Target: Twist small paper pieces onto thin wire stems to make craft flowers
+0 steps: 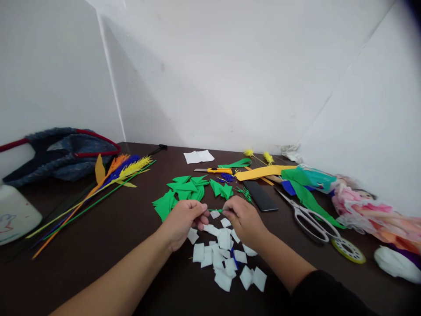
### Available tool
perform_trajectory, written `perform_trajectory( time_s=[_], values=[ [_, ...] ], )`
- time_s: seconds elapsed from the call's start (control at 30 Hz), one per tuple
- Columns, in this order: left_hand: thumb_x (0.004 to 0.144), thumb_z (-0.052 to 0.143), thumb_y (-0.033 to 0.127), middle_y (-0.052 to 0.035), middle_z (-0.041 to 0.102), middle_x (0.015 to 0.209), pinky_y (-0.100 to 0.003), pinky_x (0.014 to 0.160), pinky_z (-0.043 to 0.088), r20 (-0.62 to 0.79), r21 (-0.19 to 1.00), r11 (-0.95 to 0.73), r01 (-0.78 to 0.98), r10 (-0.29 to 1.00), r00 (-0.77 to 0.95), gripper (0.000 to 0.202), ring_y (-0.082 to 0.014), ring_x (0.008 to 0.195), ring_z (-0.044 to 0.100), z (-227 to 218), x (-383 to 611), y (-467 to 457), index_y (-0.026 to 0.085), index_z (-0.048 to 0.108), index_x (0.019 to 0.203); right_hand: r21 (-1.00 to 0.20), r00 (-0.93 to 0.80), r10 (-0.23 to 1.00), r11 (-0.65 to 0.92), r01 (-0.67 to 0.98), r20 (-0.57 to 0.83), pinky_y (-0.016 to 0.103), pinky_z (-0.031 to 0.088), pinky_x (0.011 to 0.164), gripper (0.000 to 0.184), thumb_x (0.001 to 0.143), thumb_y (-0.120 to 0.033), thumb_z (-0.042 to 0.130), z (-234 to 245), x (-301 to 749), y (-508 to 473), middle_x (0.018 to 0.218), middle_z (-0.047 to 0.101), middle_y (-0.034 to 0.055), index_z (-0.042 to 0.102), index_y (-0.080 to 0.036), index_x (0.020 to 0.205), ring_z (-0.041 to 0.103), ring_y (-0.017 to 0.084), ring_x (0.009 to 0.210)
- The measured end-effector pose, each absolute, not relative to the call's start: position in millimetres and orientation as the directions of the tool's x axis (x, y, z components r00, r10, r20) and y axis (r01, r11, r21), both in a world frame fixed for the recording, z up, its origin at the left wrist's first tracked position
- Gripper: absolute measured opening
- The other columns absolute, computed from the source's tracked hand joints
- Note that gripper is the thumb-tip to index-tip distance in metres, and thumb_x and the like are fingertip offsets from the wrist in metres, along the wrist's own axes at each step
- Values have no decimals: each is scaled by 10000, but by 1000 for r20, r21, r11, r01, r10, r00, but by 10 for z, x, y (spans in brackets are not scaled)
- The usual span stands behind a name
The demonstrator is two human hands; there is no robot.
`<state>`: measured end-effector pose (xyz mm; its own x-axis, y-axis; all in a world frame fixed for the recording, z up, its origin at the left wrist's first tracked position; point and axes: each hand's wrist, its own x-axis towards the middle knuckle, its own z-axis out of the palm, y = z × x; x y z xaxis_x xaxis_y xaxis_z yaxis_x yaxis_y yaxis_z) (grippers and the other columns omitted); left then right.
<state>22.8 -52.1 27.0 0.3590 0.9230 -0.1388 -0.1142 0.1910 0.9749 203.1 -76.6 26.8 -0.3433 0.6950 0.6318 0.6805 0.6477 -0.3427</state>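
Note:
My left hand (186,220) and my right hand (244,220) face each other over the table, fingertips pinched. A short, thin green strip (215,210) spans the gap between them, one end at each hand; whether it is paper or wire I cannot tell. Just below my hands lies a loose scatter of small white square pieces (224,239), some overlapping, with a bit of blue showing among them. Behind my left hand sits a pile of folded green pieces (186,189), and a smaller group of green pieces (221,189) lies behind the gap.
At the back are a yellow box cutter (219,170), blade out, and a white paper (199,156). Right: a black phone (260,196), scissors (309,218), a tape roll (348,250), dolls (365,201). Left: colourful paper stems (108,182), a denim bag (70,151), a white bottle (18,215).

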Motion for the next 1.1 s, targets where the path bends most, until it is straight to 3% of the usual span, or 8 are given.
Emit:
perform_trajectory(
  time_s=[0.2, 0.27, 0.37, 0.47, 0.6, 0.83, 0.97, 1.1],
  values=[
    [694, 587, 256, 3, 554, 477, -183, 446, 323, -150, 975, 196, -106, 928, 342, 177, -58, 414, 453, 244, 254, -524, 122, 538, 590, -357, -350, 659, 692, 627, 666, 291, 397, 655, 126, 810, -172, 422, 226, 2045, -753, 700, 530, 45, 500, -178, 712, 481, 162, 691],
    [691, 585, 262, 9, 543, 469, -184, 447, 323, -134, 980, 175, -97, 935, 328, 179, -65, 427, 463, 248, 260, -523, 126, 531, 588, -543, -237, 752, 622, 564, 615, 285, 408, 652, 76, 789, -221, 478, 193, 2040, -746, 707, 552, 36, 521, -181, 740, 503, 155, 685],
    [695, 575, 281, 7, 549, 493, -190, 447, 331, -100, 990, 124, -64, 949, 299, 190, -71, 441, 464, 267, 265, -526, 130, 522, 591, -874, -96, 924, 381, 301, 370, 258, 425, 578, 191, 772, -357, 513, 126, 2017, -717, 665, 581, 26, 539, -168, 768, 531, 131, 595],
    [700, 561, 284, 4, 562, 519, -200, 451, 342, -73, 996, 82, -20, 959, 275, 188, -67, 429, 451, 288, 273, -538, 133, 519, 596, -992, -137, 985, 114, 53, 106, 224, 388, 447, 423, 777, -527, 431, 73, 1974, -692, 524, 567, 23, 545, -138, 652, 493, 100, 434],
    [712, 551, 281, 12, 555, 509, -205, 452, 347, -41, 999, 41, 7, 959, 281, 182, -69, 422, 453, 288, 302, -557, 132, 528, 609, -997, -141, 990, -31, -70, -21, 194, 316, 361, 530, 765, -597, 388, 54, 1908, -705, 405, 522, 9, 538, -129, 568, 426, 75, 330],
    [719, 540, 293, 13, 555, 497, -205, 450, 348, -34, 998, 20, 52, 959, 281, 191, -74, 421, 457, 235, 350, -553, 130, 533, 619, -996, -82, 994, 62, -58, 67, 185, 254, 397, 285, 745, -361, 527, 71, 1896, -720, 385, 452, -50, 514, -154, 550, 365, 57, 362],
    [717, 524, 308, 24, 523, 467, -202, 436, 328, -42, 997, 24, 74, 965, 259, 216, -73, 410, 436, 232, 366, -544, 138, 518, 583, -973, -61, 982, 186, 139, 179, 207, 310, 467, 170, 716, -248, 551, 123, 1962, -725, 469, 499, -34, 546, -162, 569, 415, 81, 457],
    [718, 504, 317, 60, 434, 408, -191, 411, 273, -52, 997, 38, 63, 972, 231, 252, -62, 379, 373, 254, 399, -557, 157, 468, 526, -829, -92, 925, 372, 418, 368, 235, 359, 541, 132, 694, -193, 580, 174, 2036, -739, 545, 531, -21, 560, -183, 564, 464, 112, 546]
  ],
)
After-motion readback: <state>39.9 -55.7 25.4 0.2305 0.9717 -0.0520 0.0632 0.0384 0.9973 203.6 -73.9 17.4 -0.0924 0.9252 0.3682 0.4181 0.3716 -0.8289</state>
